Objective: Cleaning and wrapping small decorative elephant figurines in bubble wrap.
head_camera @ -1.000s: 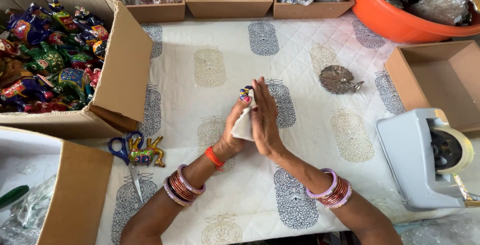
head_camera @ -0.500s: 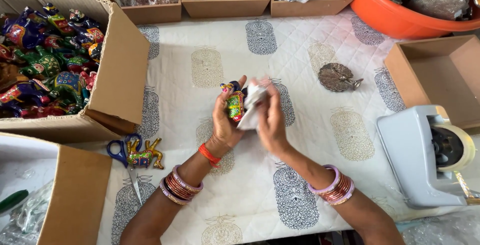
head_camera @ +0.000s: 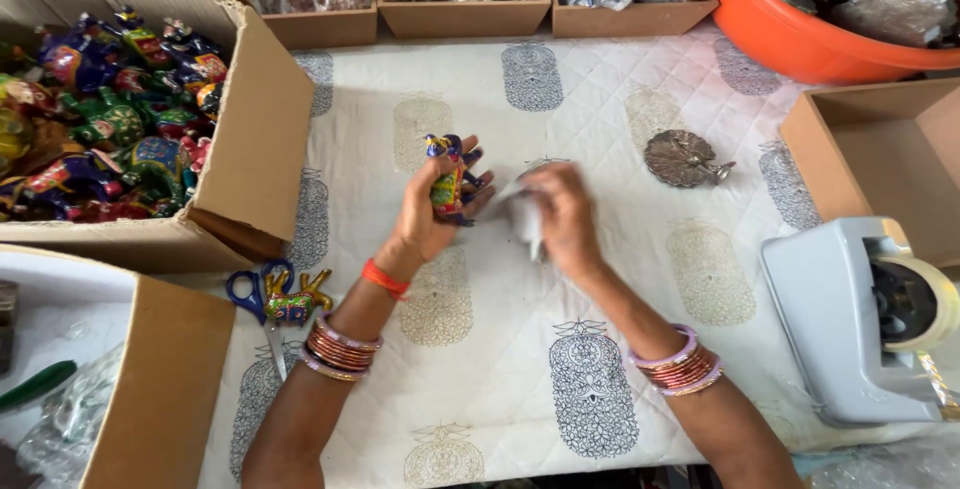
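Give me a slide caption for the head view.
Left hand holds a painted figurine; right hand grips clear wrap.

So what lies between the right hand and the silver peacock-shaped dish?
Head view: only bare quilted cloth lies between the right hand and the silver dish; nothing else sits in that stretch.

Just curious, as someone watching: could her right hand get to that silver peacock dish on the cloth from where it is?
Probably yes. The right hand holds a clear wrapper, but only bare cloth lies between it and the silver peacock dish.
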